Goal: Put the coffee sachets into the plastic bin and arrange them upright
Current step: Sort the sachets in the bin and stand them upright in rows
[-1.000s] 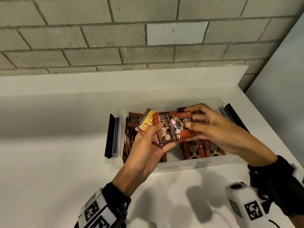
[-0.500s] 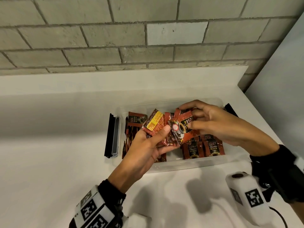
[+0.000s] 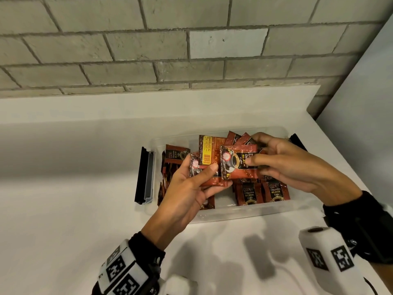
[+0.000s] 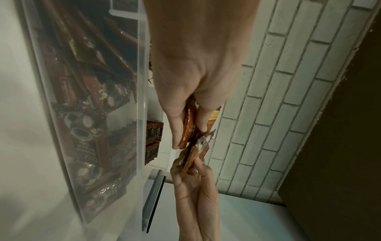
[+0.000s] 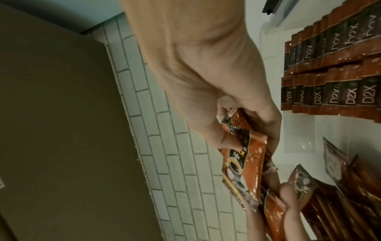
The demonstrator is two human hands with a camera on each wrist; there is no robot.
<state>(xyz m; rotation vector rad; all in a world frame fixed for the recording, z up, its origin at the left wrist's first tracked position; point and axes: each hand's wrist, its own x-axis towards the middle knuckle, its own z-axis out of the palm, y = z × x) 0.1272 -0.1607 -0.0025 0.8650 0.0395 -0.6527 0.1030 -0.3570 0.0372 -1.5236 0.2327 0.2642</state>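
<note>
A clear plastic bin [image 3: 244, 213] sits on the white counter, holding several red-brown coffee sachets. Some stand upright in rows [image 3: 261, 191] at the right front [image 5: 338, 68]; others lean at the left end [image 3: 170, 165] [image 4: 86, 130]. Above the bin, my left hand [image 3: 191, 186] grips a small stack of sachets [image 3: 209, 158], thumb on top. My right hand [image 3: 282, 165] pinches another sachet [image 3: 238, 162] with a coffee-cup print, held flat and overlapping the left stack. The wrist views show both hands [image 4: 189, 130] [image 5: 253, 135] closed on sachets [image 5: 243, 171].
The bin's black and grey latch handles [image 3: 145, 175] stick out at both ends, the right one [image 3: 297, 141] behind my right hand. A grey brick wall [image 3: 170, 45] rises behind the counter ledge. A pale panel [image 3: 365, 99] stands at the right.
Both hands kept shuffling the sachets above the bin. The right hand drew one sachet out flat across the front of the left hand's stack, and the yellow-labelled sachet now stands taller behind.
</note>
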